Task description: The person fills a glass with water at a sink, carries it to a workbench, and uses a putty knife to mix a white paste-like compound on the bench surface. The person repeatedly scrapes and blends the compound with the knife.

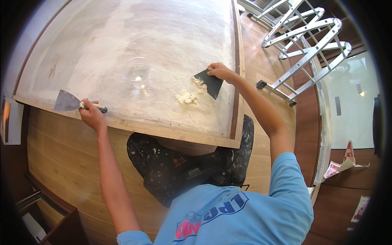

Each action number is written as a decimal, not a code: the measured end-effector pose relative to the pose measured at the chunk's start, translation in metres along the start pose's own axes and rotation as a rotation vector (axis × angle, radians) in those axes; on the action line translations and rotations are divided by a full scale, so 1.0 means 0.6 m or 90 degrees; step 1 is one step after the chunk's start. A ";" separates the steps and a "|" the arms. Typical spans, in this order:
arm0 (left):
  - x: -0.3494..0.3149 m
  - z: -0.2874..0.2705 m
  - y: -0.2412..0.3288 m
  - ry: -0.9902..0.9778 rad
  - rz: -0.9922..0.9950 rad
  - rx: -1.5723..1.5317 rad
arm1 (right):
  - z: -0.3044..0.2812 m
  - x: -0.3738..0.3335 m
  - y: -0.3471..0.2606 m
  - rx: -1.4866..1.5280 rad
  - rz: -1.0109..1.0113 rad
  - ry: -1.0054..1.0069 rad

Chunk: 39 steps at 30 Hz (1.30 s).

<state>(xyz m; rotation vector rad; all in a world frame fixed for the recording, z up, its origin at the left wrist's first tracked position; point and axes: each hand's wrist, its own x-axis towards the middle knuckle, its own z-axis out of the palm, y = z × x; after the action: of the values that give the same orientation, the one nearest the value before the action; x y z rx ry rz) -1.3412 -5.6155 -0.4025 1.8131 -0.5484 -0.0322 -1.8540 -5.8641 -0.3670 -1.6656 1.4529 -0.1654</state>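
We see a broad tabletop, streaked with a pale coating and edged in wood, filling most of the view; beyond its right side a folding aluminium ladder stands on the plank floor. Left of the middle of the tabletop sits a clear round bowl, though through the glare we cannot tell whether it is glass or plastic. Our right hand pinches the upper corner of a dark flat scraper, tilted over the tabletop with its left edge at the crumbly cream putty. Our left hand, at the near edge, has its fingers curled round the handle of a metal putty knife, the blade pointing left. We judge both tools light: the scraper thin and fairly stiff, best held along its upper edge with the thumb flat on one face; the putty knife springy toward its wide lip, best held by the handle close to the blade. The cream putty, lumped below and left of the scraper, looks soft and sticky, likely to break if pinched, so a blade's flat suits it better than fingertips.
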 end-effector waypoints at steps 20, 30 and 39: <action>-0.001 0.001 -0.004 0.004 0.009 0.027 | 0.051 -0.202 -0.144 -0.250 -0.354 -0.023; 0.003 0.001 -0.004 -0.010 0.003 0.032 | 0.090 -0.173 -0.085 -0.220 -0.241 0.026; 0.004 0.001 0.005 -0.007 0.007 0.081 | 0.079 -0.191 -0.072 -0.194 -0.171 0.018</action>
<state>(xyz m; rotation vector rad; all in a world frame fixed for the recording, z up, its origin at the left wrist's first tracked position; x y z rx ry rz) -1.3400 -5.6177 -0.3996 1.9341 -0.5802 0.0001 -1.8280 -5.7457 -0.3160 -2.1137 1.3174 -0.1202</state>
